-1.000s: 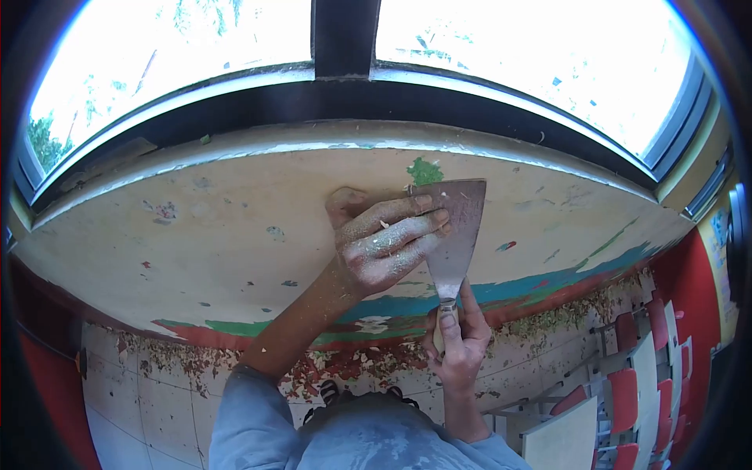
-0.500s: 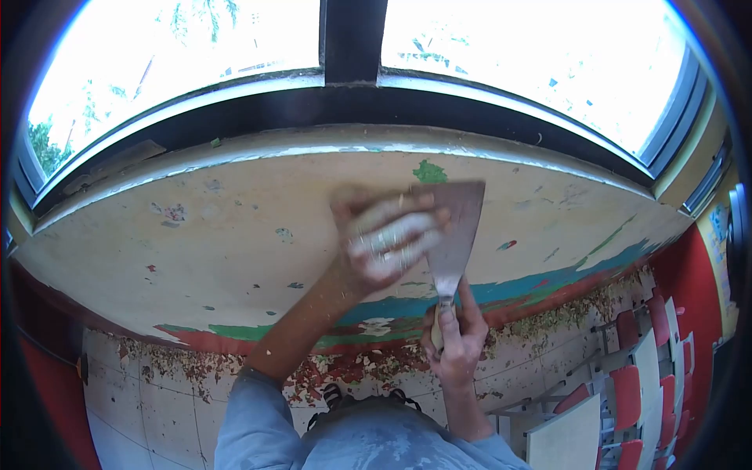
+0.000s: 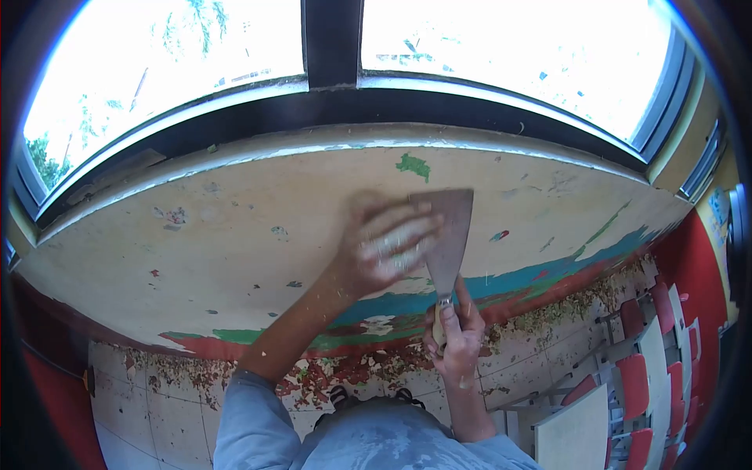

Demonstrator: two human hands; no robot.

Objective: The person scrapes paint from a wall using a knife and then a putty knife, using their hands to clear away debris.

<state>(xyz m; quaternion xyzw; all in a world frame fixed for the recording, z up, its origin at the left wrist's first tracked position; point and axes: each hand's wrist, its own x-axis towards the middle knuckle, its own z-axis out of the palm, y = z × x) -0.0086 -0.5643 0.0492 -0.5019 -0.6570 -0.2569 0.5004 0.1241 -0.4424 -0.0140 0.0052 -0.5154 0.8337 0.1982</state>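
Note:
My right hand [image 3: 457, 333] is closed round the pale handle of a wide paint scraper [image 3: 452, 235]. Its thumb lies along the handle, and the metal blade points up toward the window. Blurred by motion, my left hand [image 3: 392, 243] reaches across to the blade's left edge, its fingers stretched out and whitish on the middle ones. The fingertips overlap the blade in this view. Behind both hands is the cream wall [image 3: 258, 196], with a green patch [image 3: 413, 165] just above the blade and blue, green and red paint along its lower part.
Above the wall runs a sill [image 3: 313, 141] under a dark window frame [image 3: 333, 47]. Paint flakes [image 3: 368, 368] litter the tiled floor [image 3: 125, 399] along the wall's foot, near my feet. Red chairs [image 3: 633, 384] and a pale tabletop [image 3: 574, 431] stand at the lower right.
The view has shifted slightly. The scraper blade sits a little lower and further left in view. My left hand stays by the blade, still blurred, and my right hand keeps its grip.

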